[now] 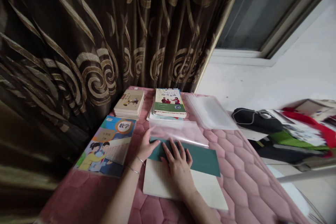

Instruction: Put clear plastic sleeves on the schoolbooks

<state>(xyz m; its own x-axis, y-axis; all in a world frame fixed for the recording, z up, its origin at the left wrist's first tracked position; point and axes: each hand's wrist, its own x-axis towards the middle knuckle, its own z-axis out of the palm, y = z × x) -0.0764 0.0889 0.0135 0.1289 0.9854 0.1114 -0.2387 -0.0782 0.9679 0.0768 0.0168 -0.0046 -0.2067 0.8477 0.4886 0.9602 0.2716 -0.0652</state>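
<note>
An open book with cream pages [162, 178] lies before me, its dark green cover flap [204, 157] across the upper part. A clear plastic book cover [181, 131] spreads over the flap's far edge, with a shiny fold along it. My left hand [147, 147] is at the left edge of flap and plastic, thumb on top and the other fingers partly hidden; it seems to pinch the plastic there. With fingers spread, my right hand [178, 164] lies flat on the green flap and the page below. Two thin bracelets circle my left wrist.
Left of the book lies a colourful math textbook [109, 147]. Behind stand a stack of tan books [130, 103] and a stack topped by a green-and-white book [169, 101]. More clear plastic covers [212, 112] lie at the back right of the pink quilted tabletop [236, 168]. A patterned curtain [147, 35] hangs behind.
</note>
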